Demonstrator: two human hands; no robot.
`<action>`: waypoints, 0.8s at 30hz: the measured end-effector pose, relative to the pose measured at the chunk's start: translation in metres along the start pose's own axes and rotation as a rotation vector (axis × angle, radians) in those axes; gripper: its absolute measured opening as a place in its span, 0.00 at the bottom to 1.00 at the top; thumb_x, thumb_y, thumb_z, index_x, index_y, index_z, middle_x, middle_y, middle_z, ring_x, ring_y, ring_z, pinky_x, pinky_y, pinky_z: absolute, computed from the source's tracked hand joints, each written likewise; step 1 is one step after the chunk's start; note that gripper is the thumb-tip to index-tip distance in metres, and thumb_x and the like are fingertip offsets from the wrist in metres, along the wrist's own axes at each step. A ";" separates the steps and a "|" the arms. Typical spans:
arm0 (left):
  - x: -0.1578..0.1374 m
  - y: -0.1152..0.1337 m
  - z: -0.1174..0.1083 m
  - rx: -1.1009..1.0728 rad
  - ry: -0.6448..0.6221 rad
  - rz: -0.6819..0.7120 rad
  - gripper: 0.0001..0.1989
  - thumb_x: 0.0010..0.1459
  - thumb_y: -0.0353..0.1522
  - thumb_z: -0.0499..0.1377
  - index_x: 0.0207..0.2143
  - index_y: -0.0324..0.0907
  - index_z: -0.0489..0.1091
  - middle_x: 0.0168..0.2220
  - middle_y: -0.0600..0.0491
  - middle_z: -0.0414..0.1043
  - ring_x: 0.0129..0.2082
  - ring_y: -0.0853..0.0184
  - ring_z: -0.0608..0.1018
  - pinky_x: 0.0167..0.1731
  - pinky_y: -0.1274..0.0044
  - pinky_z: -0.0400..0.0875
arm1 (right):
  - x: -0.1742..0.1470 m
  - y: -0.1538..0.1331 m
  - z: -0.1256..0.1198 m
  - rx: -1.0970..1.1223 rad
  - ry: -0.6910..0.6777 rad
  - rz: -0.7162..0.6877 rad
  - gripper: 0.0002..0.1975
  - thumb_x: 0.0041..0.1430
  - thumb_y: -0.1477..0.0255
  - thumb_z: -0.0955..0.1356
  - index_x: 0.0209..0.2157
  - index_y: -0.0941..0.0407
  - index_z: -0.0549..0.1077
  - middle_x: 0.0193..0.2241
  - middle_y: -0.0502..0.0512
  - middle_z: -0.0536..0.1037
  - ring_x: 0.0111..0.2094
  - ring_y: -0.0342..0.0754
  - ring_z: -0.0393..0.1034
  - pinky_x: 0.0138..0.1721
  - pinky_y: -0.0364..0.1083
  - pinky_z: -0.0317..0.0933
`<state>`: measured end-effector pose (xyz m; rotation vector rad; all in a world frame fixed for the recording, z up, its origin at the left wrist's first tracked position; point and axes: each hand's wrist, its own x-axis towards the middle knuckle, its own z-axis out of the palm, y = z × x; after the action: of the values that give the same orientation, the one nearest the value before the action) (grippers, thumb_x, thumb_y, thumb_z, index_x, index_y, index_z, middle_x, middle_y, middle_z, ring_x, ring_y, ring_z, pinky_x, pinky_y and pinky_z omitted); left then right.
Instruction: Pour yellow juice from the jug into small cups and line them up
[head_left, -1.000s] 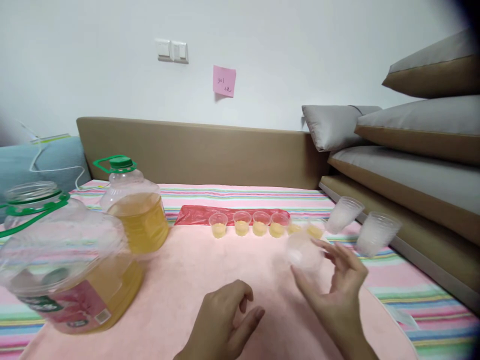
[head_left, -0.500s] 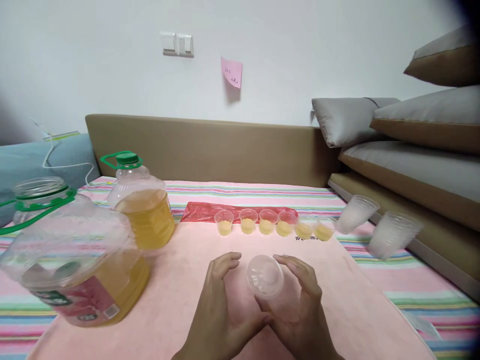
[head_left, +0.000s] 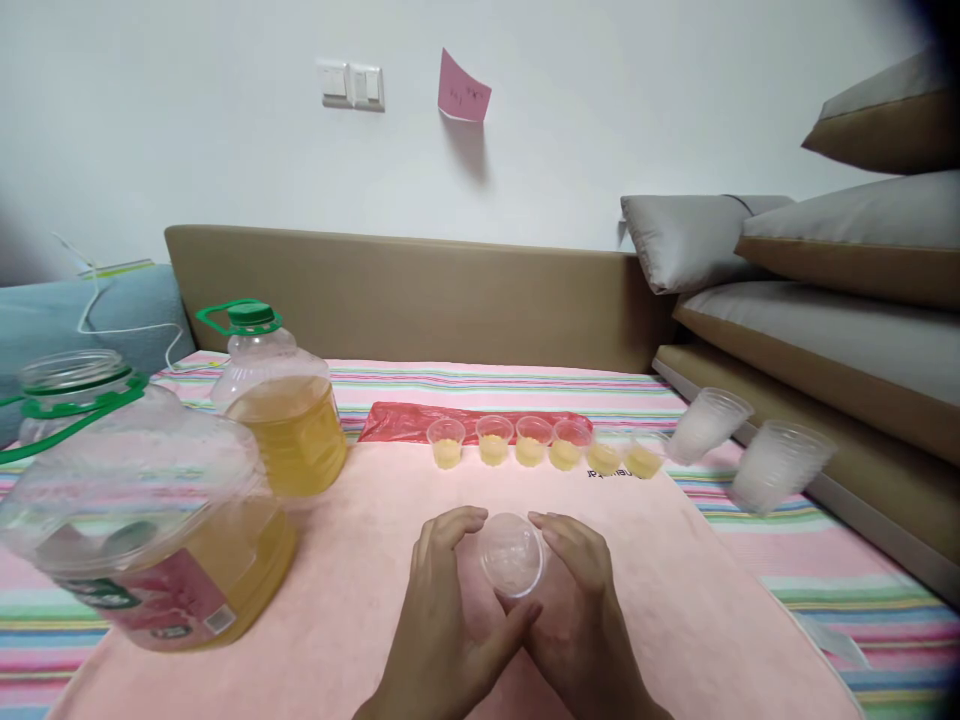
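Both hands are gripping one empty clear cup (head_left: pixel 512 555): left hand (head_left: pixel 442 610) and right hand (head_left: pixel 577 600) are curling round its sides, holding it above the pink towel (head_left: pixel 360 560). Six filled cups (head_left: pixel 544 447) are standing in a row behind it; an oil jug (head_left: pixel 277 405) is sitting off left.

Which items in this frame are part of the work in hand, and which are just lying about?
In hand: empty clear cup, held between left hand and right hand; row of filled cups; open oil jug; capped oil jug.

Lying about: red bag, tipped cup stacks, cushions, sticky note.
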<state>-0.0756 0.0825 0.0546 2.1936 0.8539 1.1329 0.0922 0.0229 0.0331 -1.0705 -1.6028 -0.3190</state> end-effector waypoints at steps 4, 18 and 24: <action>-0.001 -0.001 0.000 0.010 0.002 -0.035 0.31 0.60 0.43 0.65 0.59 0.52 0.52 0.57 0.46 0.60 0.60 0.52 0.67 0.59 0.50 0.69 | -0.001 0.001 0.003 -0.019 -0.005 0.005 0.30 0.68 0.82 0.66 0.67 0.57 0.55 0.59 0.67 0.62 0.58 0.65 0.60 0.55 0.67 0.58; 0.000 0.000 0.000 -0.036 0.022 -0.039 0.28 0.61 0.41 0.64 0.56 0.51 0.53 0.55 0.47 0.59 0.59 0.54 0.67 0.59 0.50 0.67 | 0.000 -0.001 0.002 -0.035 -0.001 -0.005 0.32 0.67 0.81 0.68 0.68 0.57 0.54 0.60 0.66 0.62 0.58 0.65 0.60 0.55 0.65 0.58; 0.002 0.001 -0.003 -0.138 0.133 -0.040 0.29 0.60 0.38 0.66 0.56 0.51 0.51 0.57 0.45 0.60 0.61 0.54 0.67 0.60 0.53 0.65 | -0.002 0.007 -0.002 -0.150 -0.020 0.080 0.27 0.70 0.74 0.67 0.67 0.56 0.56 0.58 0.63 0.64 0.58 0.63 0.60 0.55 0.64 0.56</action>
<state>-0.0770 0.0841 0.0578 1.9993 0.8447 1.2896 0.0988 0.0248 0.0293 -1.2518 -1.5683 -0.3805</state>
